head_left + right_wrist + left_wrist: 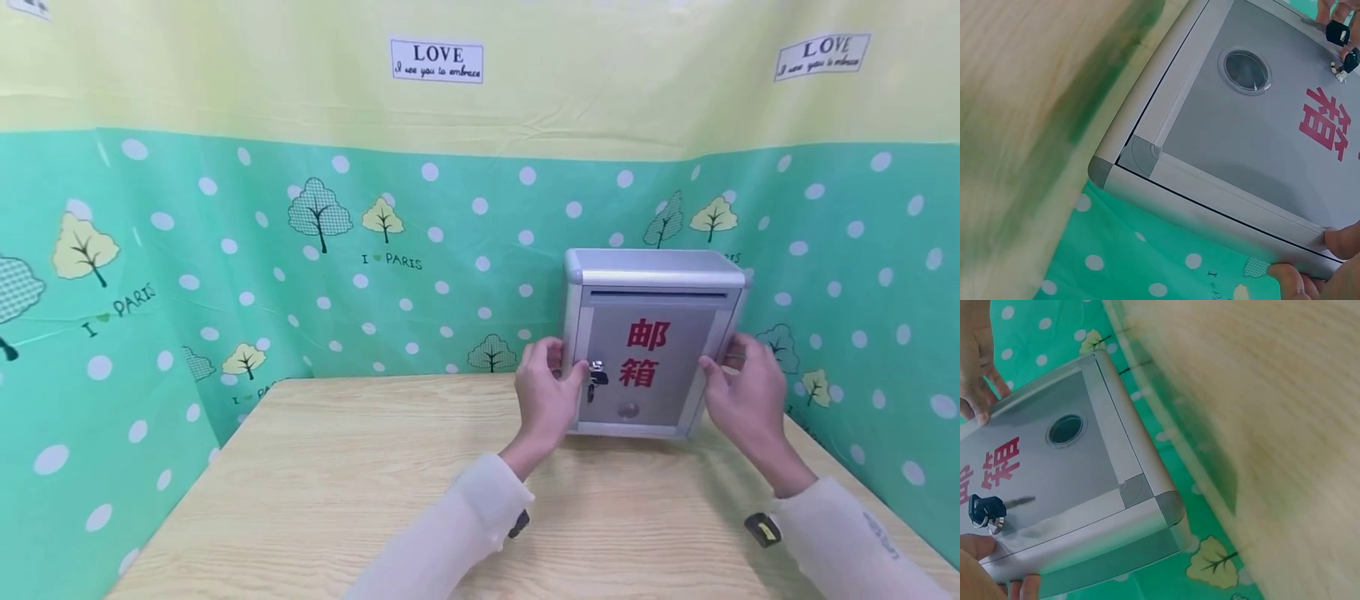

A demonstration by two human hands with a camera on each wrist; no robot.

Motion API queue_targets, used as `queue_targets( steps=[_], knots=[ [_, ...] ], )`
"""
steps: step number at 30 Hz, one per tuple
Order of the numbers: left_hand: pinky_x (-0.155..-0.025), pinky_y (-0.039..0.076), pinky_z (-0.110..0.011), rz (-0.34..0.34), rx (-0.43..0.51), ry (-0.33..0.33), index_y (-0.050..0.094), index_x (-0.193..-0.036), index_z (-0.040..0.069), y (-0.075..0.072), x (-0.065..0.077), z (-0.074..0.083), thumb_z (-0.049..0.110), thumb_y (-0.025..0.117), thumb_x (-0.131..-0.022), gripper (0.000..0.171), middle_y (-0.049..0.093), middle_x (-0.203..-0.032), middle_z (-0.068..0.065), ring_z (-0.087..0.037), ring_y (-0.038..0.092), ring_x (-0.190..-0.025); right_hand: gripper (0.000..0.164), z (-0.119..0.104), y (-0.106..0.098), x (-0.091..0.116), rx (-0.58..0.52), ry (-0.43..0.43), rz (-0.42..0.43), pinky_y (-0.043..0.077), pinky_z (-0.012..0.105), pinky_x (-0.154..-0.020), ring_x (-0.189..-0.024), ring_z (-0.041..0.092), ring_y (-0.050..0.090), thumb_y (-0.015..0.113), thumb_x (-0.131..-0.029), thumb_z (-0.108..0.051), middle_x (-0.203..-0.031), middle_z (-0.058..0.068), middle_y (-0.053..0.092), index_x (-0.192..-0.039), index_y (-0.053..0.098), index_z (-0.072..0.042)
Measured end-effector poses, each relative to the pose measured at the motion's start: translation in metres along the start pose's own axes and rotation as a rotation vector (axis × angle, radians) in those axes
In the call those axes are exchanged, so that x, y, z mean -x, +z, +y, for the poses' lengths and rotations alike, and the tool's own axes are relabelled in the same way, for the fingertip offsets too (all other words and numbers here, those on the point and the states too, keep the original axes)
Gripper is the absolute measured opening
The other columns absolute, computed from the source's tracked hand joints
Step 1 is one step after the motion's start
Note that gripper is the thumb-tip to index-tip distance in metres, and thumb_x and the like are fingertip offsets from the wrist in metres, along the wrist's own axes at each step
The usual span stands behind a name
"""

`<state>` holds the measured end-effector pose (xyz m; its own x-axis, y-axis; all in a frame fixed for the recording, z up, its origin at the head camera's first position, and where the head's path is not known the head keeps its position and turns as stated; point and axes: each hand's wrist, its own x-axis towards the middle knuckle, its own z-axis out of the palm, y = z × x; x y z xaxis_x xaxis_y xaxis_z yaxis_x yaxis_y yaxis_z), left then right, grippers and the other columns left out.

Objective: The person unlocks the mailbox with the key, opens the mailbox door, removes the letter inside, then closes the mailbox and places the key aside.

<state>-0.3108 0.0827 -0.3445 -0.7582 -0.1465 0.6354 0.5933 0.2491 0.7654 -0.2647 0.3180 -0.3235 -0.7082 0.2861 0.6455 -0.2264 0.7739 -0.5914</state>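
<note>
A silver metal mailbox (675, 387) with red characters on its front is held upright, slightly tilted, at the right rear of the table. My left hand (543, 396) grips its left side, the thumb on the front edge beside the lock with its hanging keys (594, 379). On the opposite side my right hand (750, 404) grips the right edge, thumb in front and fingers behind. A slot (660, 293) runs along the top of the front, and a round window (1065, 430) sits near the bottom. In the left wrist view, the lower edge looks apart from the table.
The wooden table (360, 483) stretches out in front and to the left. Green polka-dot curtain (480, 275) with printed trees hangs behind it and along both sides. Close behind the mailbox is the back curtain, and the right curtain stands near my right hand.
</note>
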Motion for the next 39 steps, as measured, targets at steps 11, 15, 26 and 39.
queue_targets(
  steps=[11, 15, 26, 39],
  knots=[
    [-0.079, 0.059, -0.026, 0.007, -0.026, 0.016, 0.065, -0.117, 0.005, -0.023, -0.019, 0.011, 0.013, 0.084, -0.085, 0.038, 0.063, -0.104, -0.003, -0.016, 0.063, -0.092, 0.048, -0.026, 0.005, -0.008, -0.025, -0.015, 0.022, 0.060, 0.041, -0.084, -0.115, 0.045, 0.058, 0.063, -0.101, -0.009, -0.129, 0.029, 0.052, -0.141, 0.046, 0.009],
    [-0.079, 0.059, -0.027, 0.022, -0.041, 0.041, 0.065, -0.117, 0.004, -0.035, -0.026, 0.011, 0.011, 0.085, -0.084, 0.039, 0.064, -0.105, -0.005, -0.018, 0.064, -0.094, 0.050, -0.036, 0.014, -0.008, -0.059, -0.014, 0.034, 0.059, 0.044, -0.087, -0.117, 0.045, 0.058, 0.063, -0.101, -0.009, -0.130, 0.029, 0.052, -0.144, 0.044, 0.008],
    [-0.078, 0.060, -0.031, 0.040, -0.080, 0.066, 0.065, -0.117, 0.004, -0.080, -0.049, 0.006, 0.012, 0.084, -0.084, 0.039, 0.066, -0.108, -0.006, -0.020, 0.065, -0.095, 0.047, -0.074, 0.045, -0.015, -0.153, -0.069, 0.055, 0.059, 0.053, -0.090, -0.114, 0.041, 0.061, 0.063, -0.100, -0.003, -0.127, 0.028, 0.054, -0.141, 0.046, 0.009],
    [-0.079, 0.061, -0.029, 0.080, -0.108, 0.060, 0.063, -0.119, 0.003, -0.131, -0.072, -0.006, 0.013, 0.083, -0.086, 0.040, 0.066, -0.109, -0.008, -0.021, 0.066, -0.096, 0.044, -0.118, 0.084, -0.025, -0.221, -0.145, 0.054, 0.060, 0.049, -0.086, -0.110, 0.039, 0.062, 0.065, -0.098, -0.001, -0.122, 0.027, 0.055, -0.137, 0.048, 0.010]
  ],
)
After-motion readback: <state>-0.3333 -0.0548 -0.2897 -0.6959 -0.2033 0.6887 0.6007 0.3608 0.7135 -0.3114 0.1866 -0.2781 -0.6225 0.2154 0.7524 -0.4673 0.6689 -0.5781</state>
